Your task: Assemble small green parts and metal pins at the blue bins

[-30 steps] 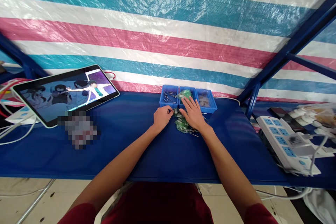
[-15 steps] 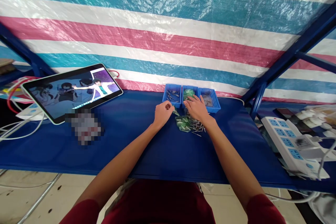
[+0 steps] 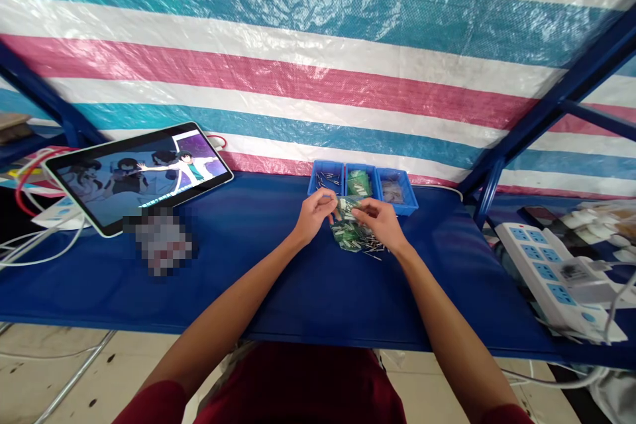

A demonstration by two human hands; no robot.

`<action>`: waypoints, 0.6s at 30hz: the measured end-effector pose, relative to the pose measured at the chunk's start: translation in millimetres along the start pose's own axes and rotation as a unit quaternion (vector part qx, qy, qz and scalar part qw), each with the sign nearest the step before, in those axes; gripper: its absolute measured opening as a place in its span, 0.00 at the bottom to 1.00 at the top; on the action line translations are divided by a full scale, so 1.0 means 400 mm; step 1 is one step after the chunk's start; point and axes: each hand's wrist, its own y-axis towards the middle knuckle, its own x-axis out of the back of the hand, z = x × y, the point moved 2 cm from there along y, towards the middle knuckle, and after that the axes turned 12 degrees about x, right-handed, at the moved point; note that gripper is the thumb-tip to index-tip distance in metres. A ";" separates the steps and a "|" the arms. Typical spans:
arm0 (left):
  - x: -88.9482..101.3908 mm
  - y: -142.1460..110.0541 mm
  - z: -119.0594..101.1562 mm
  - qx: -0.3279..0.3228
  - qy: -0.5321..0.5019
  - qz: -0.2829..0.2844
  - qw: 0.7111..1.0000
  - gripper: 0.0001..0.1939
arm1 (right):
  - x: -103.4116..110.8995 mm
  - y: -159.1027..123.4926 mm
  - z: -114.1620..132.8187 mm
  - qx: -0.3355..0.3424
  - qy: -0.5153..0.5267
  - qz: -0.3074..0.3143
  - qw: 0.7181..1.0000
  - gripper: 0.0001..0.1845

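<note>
My left hand (image 3: 318,213) is closed in a pinch on the edge of a small clear plastic bag (image 3: 348,204). At the bag's other side, my right hand (image 3: 381,222) has its thumb and fingertips pressed together on it. Just below lies a pile of green-and-white packets (image 3: 349,239), partly covered by the hands. Beside these, under my right hand, are loose thin metal pins (image 3: 373,250). Three blue bins stand behind my hands: the left bin (image 3: 312,187) holds dark metal pieces, the middle bin (image 3: 360,167) green packets, the right bin (image 3: 410,199) clear plastic bags.
A tablet (image 3: 144,175) playing a cartoon leans at the left of the blue table (image 3: 278,298). In front of it is a blurred-out item (image 3: 163,242). A white power strip (image 3: 541,271) with cables lies at the right. A striped sheet (image 3: 318,89) hangs behind.
My right hand has drawn back from over the middle bin and its spread fingers have closed on the small bag. My left hand has shifted slightly right, still pinching.
</note>
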 end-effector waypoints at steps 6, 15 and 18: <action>-0.022 -0.003 0.012 0.050 0.036 0.042 0.997 0.23 | 0.013 -0.011 0.004 0.005 -0.013 -0.012 1.000 0.16; -0.024 -0.011 0.015 0.008 0.055 0.083 0.995 0.25 | 0.018 -0.008 -0.001 0.011 -0.025 -0.047 0.999 0.16; -0.021 -0.012 0.007 -0.031 0.073 0.080 0.994 0.28 | 0.022 -0.006 0.004 -0.002 0.011 -0.078 0.997 0.19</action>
